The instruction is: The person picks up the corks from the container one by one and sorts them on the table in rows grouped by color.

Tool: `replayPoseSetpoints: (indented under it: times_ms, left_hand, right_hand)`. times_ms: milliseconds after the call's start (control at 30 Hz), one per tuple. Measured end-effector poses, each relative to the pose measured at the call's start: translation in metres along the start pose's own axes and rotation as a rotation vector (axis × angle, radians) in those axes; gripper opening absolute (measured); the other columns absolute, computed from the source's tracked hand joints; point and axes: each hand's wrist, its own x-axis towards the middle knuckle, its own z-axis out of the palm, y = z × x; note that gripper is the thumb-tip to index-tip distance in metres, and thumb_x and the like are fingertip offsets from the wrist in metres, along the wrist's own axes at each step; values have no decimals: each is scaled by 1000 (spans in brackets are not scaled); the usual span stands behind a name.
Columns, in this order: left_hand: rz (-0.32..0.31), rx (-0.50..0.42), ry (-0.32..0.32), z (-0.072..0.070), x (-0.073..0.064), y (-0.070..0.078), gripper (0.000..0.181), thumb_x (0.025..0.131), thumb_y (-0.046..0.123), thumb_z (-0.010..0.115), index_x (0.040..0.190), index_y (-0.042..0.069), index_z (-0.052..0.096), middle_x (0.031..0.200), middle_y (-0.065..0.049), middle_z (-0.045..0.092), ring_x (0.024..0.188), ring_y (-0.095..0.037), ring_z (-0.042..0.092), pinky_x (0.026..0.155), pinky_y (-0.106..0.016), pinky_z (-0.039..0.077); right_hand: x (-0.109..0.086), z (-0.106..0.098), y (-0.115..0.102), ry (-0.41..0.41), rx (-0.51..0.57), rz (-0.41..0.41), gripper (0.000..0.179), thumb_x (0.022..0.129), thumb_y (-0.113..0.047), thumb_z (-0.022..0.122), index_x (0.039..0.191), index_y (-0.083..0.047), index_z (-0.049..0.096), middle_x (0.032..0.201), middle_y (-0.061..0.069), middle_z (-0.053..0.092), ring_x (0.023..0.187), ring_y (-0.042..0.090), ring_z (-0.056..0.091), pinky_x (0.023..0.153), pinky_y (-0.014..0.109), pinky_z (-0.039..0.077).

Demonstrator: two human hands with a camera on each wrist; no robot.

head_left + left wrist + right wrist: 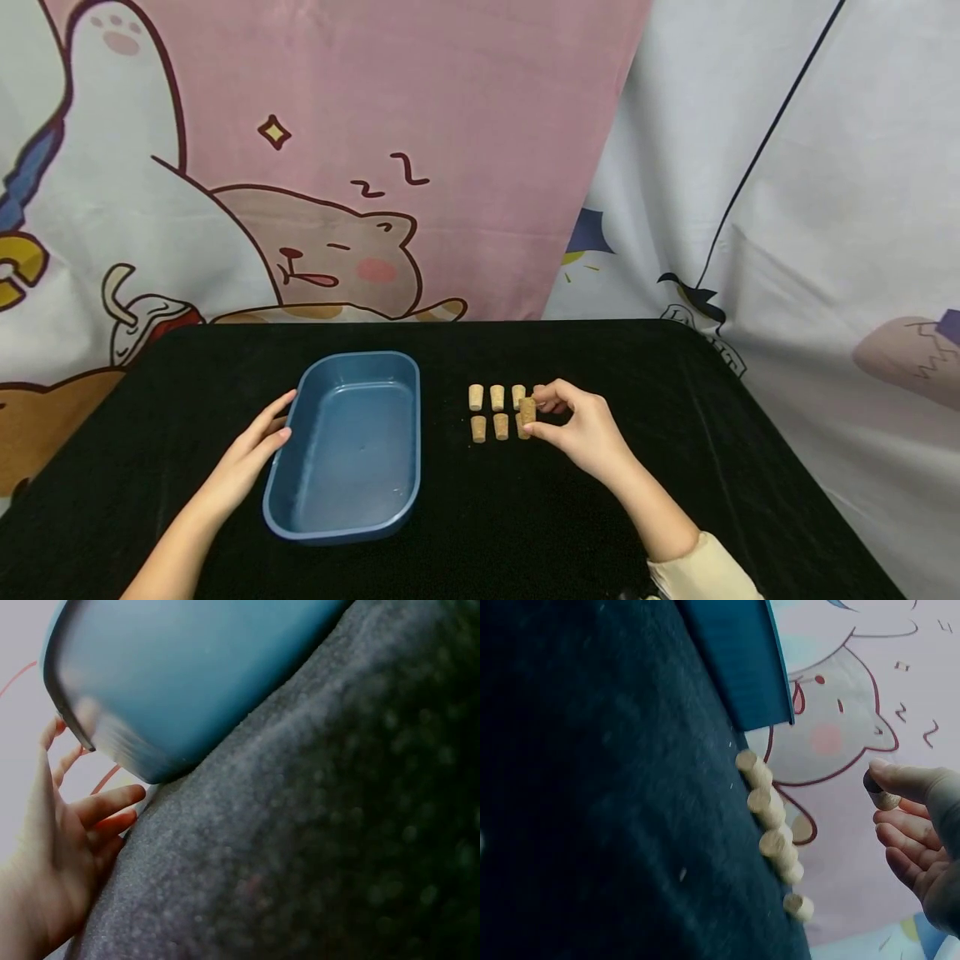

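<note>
My right hand [581,425] pinches a tapered cork stopper [528,410] between thumb and fingers, raised above the table. In the right wrist view this held cork [885,796] shows a dark end by the thumb. Several more corks [497,398] stand upright in two short rows beside and partly behind the hand. At the left, a blue rectangular plastic basin [416,467] sits on the black cloth with nothing in it. My left hand [243,462] is at its left side, fingers fairly straight by the rim; in the left wrist view the hand [71,847] is spread beside the basin wall.
Black cloth [525,533] covers the table. Behind it hangs a curtain [487,125] printed with cartoon animals on pink and white. The corks stand to the right of the basin, with a strip of cloth between.
</note>
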Motion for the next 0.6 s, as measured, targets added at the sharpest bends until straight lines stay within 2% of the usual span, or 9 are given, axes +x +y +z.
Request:
replayPoseSetpoints:
  times_ms: [167,400,600]
  left_hand:
    - [-11,-11,-3,-1,-1,0,54,105,29,37,154,17,18,144,-33,31,122,-53,40,85,-60,47]
    - [-13,-13,0,0,-1,2,54,105,29,37,154,16,18,143,-33,31,121,-53,41,85,-60,47]
    - [-21,-9,3,0,-1,2,54,105,30,37,154,16,19,143,-33,32,121,-53,41,85,-61,47]
  right_hand:
    - [-2,-4,11,-3,-26,74,33,71,-16,85,98,-18,66,96,1,66,86,16,58,75,41,51]
    - [-3,-5,29,-19,-50,102,33,71,-19,85,97,-17,66,92,0,65,84,15,58,75,39,50]
    - [-4,-3,43,-66,-79,148,33,71,-23,84,97,-18,65,91,-3,62,85,15,57,74,38,49]
